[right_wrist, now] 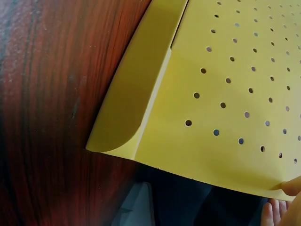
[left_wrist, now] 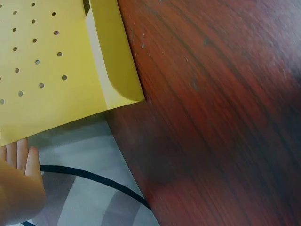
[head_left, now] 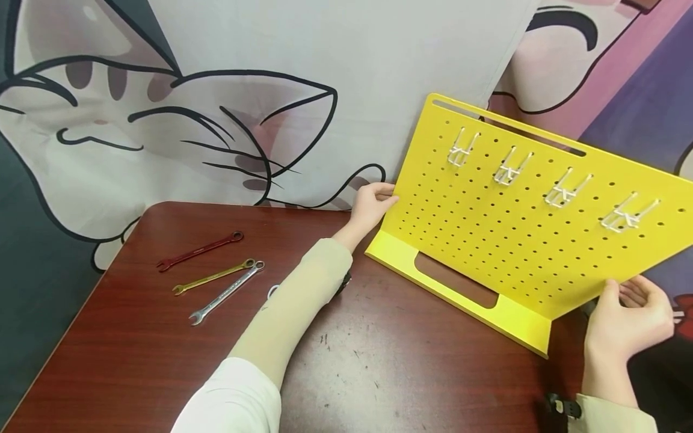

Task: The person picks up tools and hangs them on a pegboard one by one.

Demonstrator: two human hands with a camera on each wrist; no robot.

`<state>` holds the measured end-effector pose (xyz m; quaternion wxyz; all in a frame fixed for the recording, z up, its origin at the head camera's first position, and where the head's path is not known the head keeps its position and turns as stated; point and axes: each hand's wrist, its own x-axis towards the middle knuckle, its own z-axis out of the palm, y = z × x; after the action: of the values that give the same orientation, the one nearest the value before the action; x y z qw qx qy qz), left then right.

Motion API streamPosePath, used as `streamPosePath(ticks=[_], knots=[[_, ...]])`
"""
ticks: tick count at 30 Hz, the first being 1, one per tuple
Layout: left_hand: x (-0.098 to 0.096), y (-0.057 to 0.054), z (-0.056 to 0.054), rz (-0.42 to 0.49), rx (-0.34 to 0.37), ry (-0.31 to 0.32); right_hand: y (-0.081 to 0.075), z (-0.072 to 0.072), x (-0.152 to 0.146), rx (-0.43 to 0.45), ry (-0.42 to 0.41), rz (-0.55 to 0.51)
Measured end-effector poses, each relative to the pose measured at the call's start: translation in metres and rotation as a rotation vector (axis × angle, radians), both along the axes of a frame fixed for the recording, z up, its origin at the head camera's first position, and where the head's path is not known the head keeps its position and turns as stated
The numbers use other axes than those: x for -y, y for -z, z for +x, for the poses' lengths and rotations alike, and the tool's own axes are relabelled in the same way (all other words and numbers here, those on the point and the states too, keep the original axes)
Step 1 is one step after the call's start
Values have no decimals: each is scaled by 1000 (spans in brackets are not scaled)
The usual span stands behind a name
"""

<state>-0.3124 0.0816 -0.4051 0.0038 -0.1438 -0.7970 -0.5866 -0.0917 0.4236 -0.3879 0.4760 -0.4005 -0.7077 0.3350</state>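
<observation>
A yellow pegboard stand (head_left: 487,240) leans back on the table, with several white wire hooks (head_left: 508,174) in a row near its top. My left hand (head_left: 372,207) holds its left edge, thumb in front and the other fingers partly behind. At the lower right edge my right hand (head_left: 628,319) pinches the board, its thumb on the front face. In the right wrist view that thumb (right_wrist: 292,186) presses near the board's edge. The left wrist view shows the left fingers (left_wrist: 22,153) at the board's side.
Three combination wrenches lie on the dark red table (head_left: 130,355) at left: a red wrench (head_left: 200,249), a yellow-green wrench (head_left: 213,277) and a silver wrench (head_left: 227,293). A white ring-shaped thing (head_left: 273,291) shows partly behind the left forearm. A cat-print cloth (head_left: 379,72) hangs behind.
</observation>
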Motion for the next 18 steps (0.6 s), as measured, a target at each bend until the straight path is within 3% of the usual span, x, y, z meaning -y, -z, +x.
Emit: streamPosePath(ticks=[10,18], knots=[[17,-1,-7,-47,-40,-57,-7,-7,12,-63,-77,-32],[41,-1,-8,-88,-57,-90,-5,-18,1,-148,-235,-140]])
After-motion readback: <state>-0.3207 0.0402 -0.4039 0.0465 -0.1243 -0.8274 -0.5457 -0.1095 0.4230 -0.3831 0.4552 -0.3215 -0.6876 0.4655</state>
